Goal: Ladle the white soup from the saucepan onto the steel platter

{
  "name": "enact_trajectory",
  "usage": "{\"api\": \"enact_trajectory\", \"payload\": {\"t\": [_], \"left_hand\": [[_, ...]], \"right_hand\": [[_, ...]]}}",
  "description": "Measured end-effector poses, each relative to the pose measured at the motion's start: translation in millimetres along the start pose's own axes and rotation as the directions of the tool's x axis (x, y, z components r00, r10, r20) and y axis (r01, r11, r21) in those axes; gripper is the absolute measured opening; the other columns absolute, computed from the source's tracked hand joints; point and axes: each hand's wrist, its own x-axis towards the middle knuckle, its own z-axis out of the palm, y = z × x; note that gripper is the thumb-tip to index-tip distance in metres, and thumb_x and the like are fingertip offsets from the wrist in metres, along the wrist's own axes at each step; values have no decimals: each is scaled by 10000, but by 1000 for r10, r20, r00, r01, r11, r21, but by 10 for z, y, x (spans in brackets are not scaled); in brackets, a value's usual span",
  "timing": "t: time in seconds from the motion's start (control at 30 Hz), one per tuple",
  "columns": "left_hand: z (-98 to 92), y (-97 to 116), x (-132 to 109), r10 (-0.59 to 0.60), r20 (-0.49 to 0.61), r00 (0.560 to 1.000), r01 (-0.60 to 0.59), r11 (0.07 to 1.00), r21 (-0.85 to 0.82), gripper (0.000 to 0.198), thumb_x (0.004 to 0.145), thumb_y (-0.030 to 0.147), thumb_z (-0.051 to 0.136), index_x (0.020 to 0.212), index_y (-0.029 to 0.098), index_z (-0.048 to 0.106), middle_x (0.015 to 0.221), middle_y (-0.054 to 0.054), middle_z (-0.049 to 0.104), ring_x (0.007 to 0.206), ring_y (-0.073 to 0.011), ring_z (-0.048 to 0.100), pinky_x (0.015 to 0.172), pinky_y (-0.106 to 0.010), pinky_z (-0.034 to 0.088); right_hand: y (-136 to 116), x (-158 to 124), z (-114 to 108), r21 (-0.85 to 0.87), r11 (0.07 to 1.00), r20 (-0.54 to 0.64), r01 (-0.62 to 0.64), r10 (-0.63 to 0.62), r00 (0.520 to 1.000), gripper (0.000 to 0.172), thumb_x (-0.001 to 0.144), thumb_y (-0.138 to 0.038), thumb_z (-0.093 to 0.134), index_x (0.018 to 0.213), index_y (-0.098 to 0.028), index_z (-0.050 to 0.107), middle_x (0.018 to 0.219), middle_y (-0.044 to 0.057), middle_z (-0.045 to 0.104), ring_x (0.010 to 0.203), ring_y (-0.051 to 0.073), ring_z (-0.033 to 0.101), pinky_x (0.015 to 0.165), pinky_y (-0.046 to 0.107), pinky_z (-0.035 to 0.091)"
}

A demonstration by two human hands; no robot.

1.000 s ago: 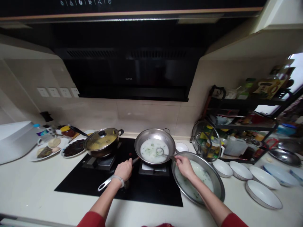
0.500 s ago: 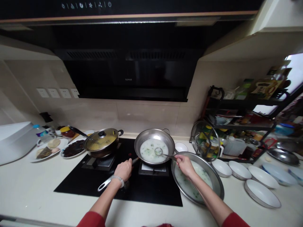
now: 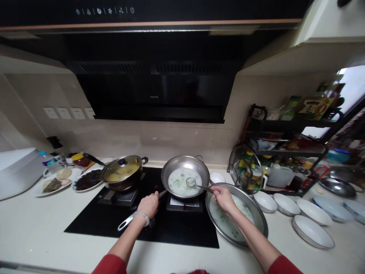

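Wht ctr (image 3: 42, 228): blk hob (image 3: 185, 230), metal basin (image 3: 260, 217), bowls (image 3: 313, 230), plates (image 3: 74, 174).

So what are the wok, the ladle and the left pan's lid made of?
Wok: looks like bare metal, perhaps stainless steel; its grey inner wall has a soft shine.
Ladle: probably metal too, given its slim grey handle; exact finish unclear.
Lid: likely smooth, clear glass, since yellow shows through; its rim looks metallic.

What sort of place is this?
A kitchen, probably a home one: a black cooktop sits under a wide range hood, with a wok of pale, soupy food on one burner.
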Motion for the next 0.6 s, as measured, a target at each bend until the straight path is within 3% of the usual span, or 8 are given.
{"api": "enact_trajectory", "payload": {"t": [0.33, 0.6], "left_hand": [[-36, 20, -21, -14, 18, 1000, 14, 1000, -1, 337, 899, 270, 375, 1173, 106, 481, 1033, -186, 652, 939, -275, 659, 773, -375, 499], [-46, 32, -36, -18, 22, 1000, 18, 1000, 5, 357, 905, 290, 369, 1191, 104, 476, 1048, -186, 648, 942, -267, 655, 777, -371, 499]], "right_hand": [[24, -42, -54, 26, 1000, -18, -1, 1, 1000, 296, 717, -214, 446, 900, -107, 651, 459, -31, 525, 411, 120, 465, 444, 235, 352], [-1, -79, -91, -58, 998, -37, 34, -36, 999, 286, 701, -220, 478, 863, -140, 699, 487, -5, 572, 460, 141, 518, 478, 246, 386]]}}
